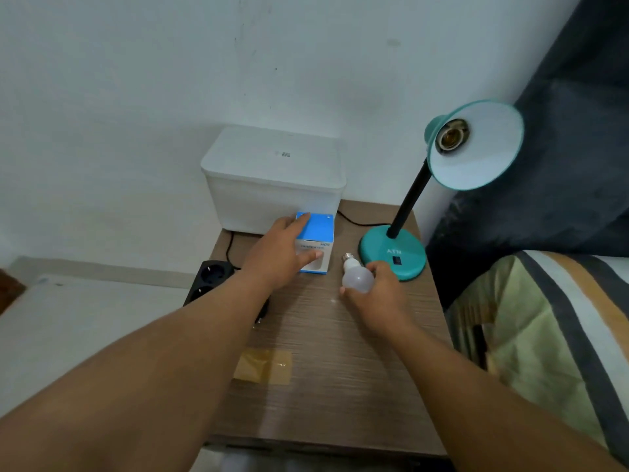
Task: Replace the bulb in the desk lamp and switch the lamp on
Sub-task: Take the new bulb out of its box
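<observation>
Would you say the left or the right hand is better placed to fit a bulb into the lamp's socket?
Probably right: the right hand already holds the bulb beside the lamp, under its empty socket; the left hand grips the blue box.

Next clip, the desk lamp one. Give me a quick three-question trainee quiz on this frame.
1. True or false: a bulb sits in the teal desk lamp's socket.
2. Which hand holds the frosted white bulb? A) left B) right C) neither
3. What does the left hand rest on?

Key:
1. False; the socket is empty.
2. B; the right hand has its grip around the globe, with the screw base pointing away from the person.
3. The blue and white cardboard bulb box, in front of the white lidded container.
</observation>
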